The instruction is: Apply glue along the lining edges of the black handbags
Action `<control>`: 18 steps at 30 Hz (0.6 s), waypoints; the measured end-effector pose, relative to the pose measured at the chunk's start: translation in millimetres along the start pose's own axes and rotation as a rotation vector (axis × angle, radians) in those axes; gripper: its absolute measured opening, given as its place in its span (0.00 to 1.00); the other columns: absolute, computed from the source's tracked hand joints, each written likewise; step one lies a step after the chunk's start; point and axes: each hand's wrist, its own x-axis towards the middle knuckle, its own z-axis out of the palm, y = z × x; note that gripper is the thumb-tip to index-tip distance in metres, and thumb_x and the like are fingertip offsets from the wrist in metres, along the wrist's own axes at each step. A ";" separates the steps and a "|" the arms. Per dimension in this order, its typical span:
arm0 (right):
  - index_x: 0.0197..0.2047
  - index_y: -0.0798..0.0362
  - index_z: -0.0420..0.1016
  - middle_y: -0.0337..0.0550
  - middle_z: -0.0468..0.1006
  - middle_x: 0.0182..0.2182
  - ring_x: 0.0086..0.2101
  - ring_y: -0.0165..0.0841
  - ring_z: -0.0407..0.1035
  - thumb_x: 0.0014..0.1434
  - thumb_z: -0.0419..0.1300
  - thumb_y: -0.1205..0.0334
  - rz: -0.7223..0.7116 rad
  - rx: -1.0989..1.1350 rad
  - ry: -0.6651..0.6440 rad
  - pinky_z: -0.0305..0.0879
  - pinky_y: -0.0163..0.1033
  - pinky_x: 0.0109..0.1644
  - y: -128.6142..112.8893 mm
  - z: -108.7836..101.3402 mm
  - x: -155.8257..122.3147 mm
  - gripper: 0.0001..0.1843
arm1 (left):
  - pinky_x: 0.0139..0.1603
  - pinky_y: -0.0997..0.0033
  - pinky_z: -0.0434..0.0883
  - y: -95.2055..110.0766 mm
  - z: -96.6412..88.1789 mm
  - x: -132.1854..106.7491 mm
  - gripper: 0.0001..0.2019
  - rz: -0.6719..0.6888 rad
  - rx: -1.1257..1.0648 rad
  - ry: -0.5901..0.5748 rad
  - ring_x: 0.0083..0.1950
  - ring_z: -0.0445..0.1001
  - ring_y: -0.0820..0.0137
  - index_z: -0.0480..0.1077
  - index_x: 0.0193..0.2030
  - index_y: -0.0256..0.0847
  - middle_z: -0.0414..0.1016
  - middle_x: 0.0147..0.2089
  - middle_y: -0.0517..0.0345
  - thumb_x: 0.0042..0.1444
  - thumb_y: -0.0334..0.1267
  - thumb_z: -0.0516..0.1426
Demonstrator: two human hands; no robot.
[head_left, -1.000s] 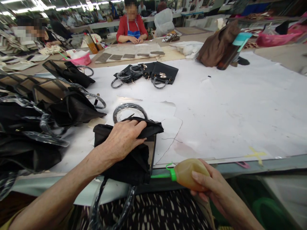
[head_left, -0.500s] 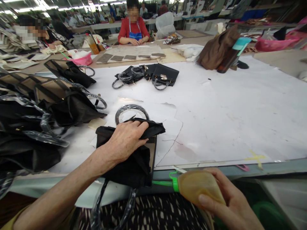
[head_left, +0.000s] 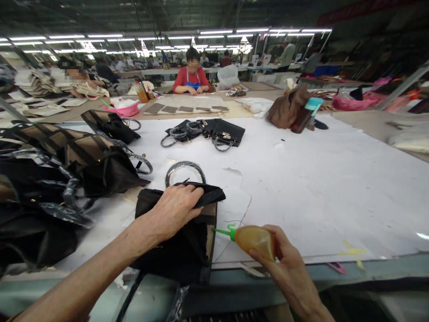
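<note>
White-sheeted worktable (head_left: 318,197), scuffed and stained, grey-green front edge nearest the wearer. Black bag (head_left: 177,264) lies at that edge, one plastic-wrapped handle (head_left: 179,304) hanging down in front, a second handle (head_left: 186,165) curving up on the far side.

Right hand (head_left: 283,255): fingers and thumb closed around a squeeze bottle (head_left: 253,239), amber inside, green cap. Bottle lies roughly level in the grip, green nozzle (head_left: 221,231) pointing left, tip at the bag's right side (touching or just short of it, cannot tell from this angle). Left hand (head_left: 176,208): laid across the bag's upper part, fingers bent over folded black cloth, thumb below, cloth gripped between. Tan panel shows to the right of the fold.

Near edge, farther right: pink strip (head_left: 337,267), with a yellow cross-shaped mark (head_left: 353,252) just beside it. Left of the hands, a crowded pile of black bags (head_left: 112,172), some with tan insides, handles in clear wrap.

Mid-table, beyond the hands: cluster of small black bags (head_left: 231,132), gold-coloured fittings. Right of those, a slumped brown bag (head_left: 284,107) and a dark bottle (head_left: 301,121) with turquoise lid, side by side.

Far side: pink basin (head_left: 125,108) at left; row of grey-brown pieces (head_left: 186,108); person in red top (head_left: 181,79) and blue apron, hands close together. More people behind, under rows of ceiling lights (head_left: 214,32).
</note>
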 end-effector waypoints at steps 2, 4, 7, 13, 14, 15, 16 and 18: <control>0.45 0.50 0.64 0.37 0.73 0.30 0.28 0.36 0.66 0.53 0.62 0.47 -0.101 -0.046 -0.007 0.64 0.35 0.31 3.7 2.9 10.8 0.22 | 0.37 0.63 0.68 -4.5 -3.3 1.3 0.07 -0.002 -0.016 0.010 0.39 0.72 0.60 0.66 0.39 0.39 0.72 0.38 0.54 0.58 0.39 0.52; 0.46 0.50 0.64 0.37 0.73 0.31 0.28 0.36 0.67 0.55 0.62 0.47 -0.176 -0.078 0.000 0.65 0.35 0.31 6.9 6.5 21.1 0.22 | 0.37 0.64 0.67 -9.0 -6.9 2.7 0.07 -0.014 -0.030 0.013 0.39 0.72 0.61 0.66 0.39 0.39 0.72 0.38 0.54 0.58 0.39 0.52; 0.46 0.51 0.64 0.38 0.73 0.30 0.27 0.36 0.67 0.55 0.62 0.47 -0.239 -0.101 0.033 0.65 0.35 0.30 9.5 11.8 34.1 0.22 | 0.37 0.65 0.67 -14.2 -11.2 6.1 0.06 -0.022 -0.044 0.008 0.39 0.72 0.62 0.66 0.39 0.39 0.72 0.39 0.54 0.58 0.38 0.52; 0.48 0.52 0.64 0.44 0.73 0.36 0.32 0.39 0.69 0.57 0.60 0.54 -0.399 -0.131 0.101 0.66 0.39 0.35 10.4 17.6 54.9 0.18 | 0.37 0.67 0.65 -21.8 -14.2 17.7 0.06 0.017 -0.066 0.021 0.41 0.72 0.61 0.67 0.38 0.39 0.73 0.38 0.54 0.57 0.37 0.52; 0.49 0.52 0.64 0.44 0.73 0.38 0.33 0.39 0.69 0.57 0.59 0.56 -0.436 -0.132 0.102 0.67 0.39 0.36 9.8 17.5 56.5 0.17 | 0.37 0.67 0.65 -24.0 -14.8 19.7 0.06 0.018 -0.076 0.025 0.41 0.72 0.61 0.67 0.38 0.39 0.73 0.38 0.54 0.57 0.37 0.51; 0.49 0.51 0.64 0.44 0.73 0.39 0.35 0.39 0.69 0.58 0.58 0.59 -0.474 -0.132 0.103 0.67 0.39 0.38 8.6 16.8 56.8 0.16 | 0.37 0.68 0.65 -26.8 -15.6 21.8 0.07 0.019 -0.089 0.030 0.41 0.72 0.62 0.67 0.38 0.39 0.73 0.37 0.54 0.57 0.37 0.51; 0.50 0.50 0.65 0.44 0.73 0.41 0.37 0.39 0.69 0.58 0.56 0.61 -0.512 -0.131 0.102 0.67 0.39 0.39 6.7 15.6 55.5 0.16 | 0.37 0.68 0.64 -30.0 -16.4 23.8 0.07 0.018 -0.105 0.036 0.40 0.72 0.62 0.68 0.37 0.39 0.73 0.37 0.54 0.57 0.37 0.51; 0.51 0.49 0.64 0.44 0.72 0.44 0.41 0.39 0.69 0.58 0.55 0.64 -0.582 -0.130 0.102 0.67 0.39 0.42 0.4 11.4 48.2 0.16 | 0.36 0.70 0.64 -37.5 -18.2 27.7 0.07 0.016 -0.144 0.048 0.39 0.72 0.64 0.68 0.37 0.39 0.74 0.37 0.54 0.56 0.37 0.51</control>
